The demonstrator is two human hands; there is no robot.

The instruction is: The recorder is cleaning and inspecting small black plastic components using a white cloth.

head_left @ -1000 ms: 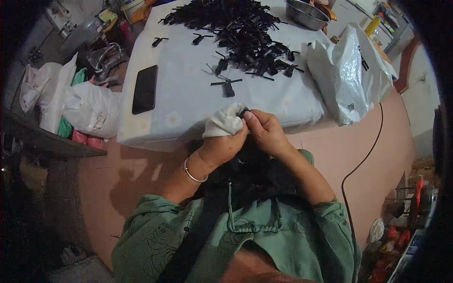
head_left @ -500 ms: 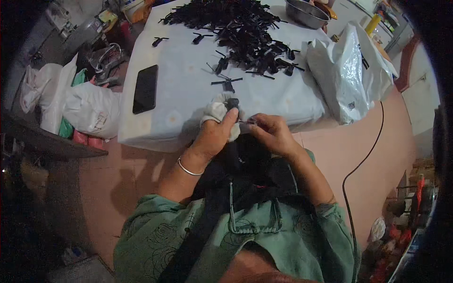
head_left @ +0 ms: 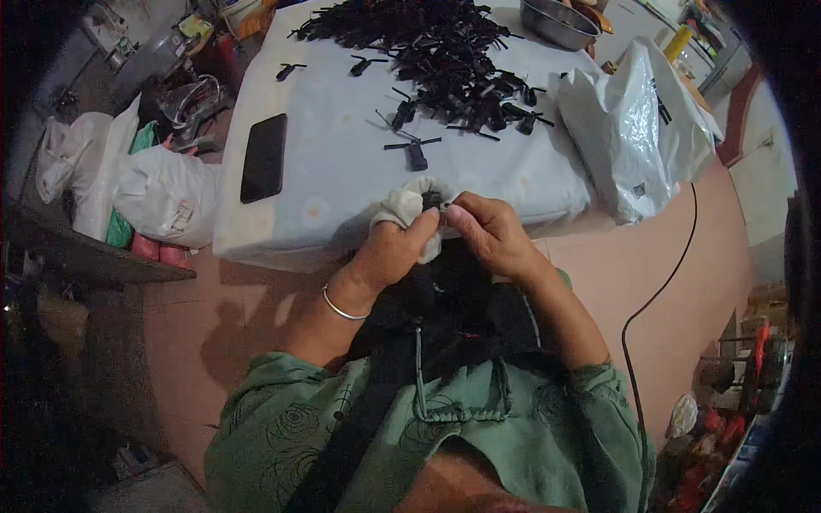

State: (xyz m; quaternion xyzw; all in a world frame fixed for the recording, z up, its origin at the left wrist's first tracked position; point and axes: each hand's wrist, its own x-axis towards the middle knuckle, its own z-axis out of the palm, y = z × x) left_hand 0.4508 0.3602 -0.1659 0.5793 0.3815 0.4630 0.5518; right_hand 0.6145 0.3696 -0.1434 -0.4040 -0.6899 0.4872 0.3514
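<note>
Near the table's front edge, my left hand (head_left: 389,255) is closed round a small black part (head_left: 432,200). White cloth, perhaps a glove, (head_left: 400,208) wraps its fingers, while the thumb is bare. My right hand (head_left: 494,238) meets it from the right, thumb and forefinger pinched together against the part's end. Whatever tiny piece sits in that pinch is too small to name. Just beyond the hands lies one similar black part (head_left: 416,156) with thin strips sticking out. Farther back is a large heap of such black parts (head_left: 445,64).
A pale covered table (head_left: 333,154) bears a dark phone (head_left: 263,158) at left. At right stand a white plastic bag (head_left: 629,128) and, farther back, a metal bowl (head_left: 560,26). Filled bags (head_left: 167,192) sit on a shelf at left. A black cable (head_left: 641,312) crosses the floor.
My right hand has come in closer to the left, its fingertips now at the black part. The held part has turned in my left hand and its long strips no longer show.
</note>
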